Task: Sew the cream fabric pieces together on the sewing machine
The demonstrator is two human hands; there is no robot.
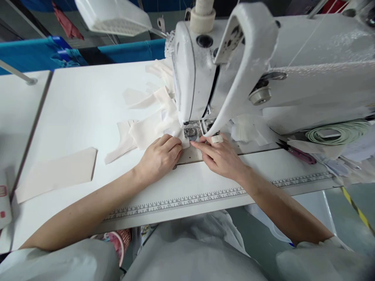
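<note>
A white sewing machine stands over the table, its needle area just beyond my fingertips. My left hand has its fingers curled together on the edge of a pale cream fabric piece, left of the presser foot. The fabric spreads left and back beside the machine head. My right hand rests right of the foot, index finger stretched toward the fabric's corner and the other fingers bent below. Whether its fingertips pinch anything is too small to tell.
A flat cream piece lies at left. A printed ruler runs along the front edge. On the right are dark-red snips, a pale green coil and fabric scraps. A white lamp hangs upper left.
</note>
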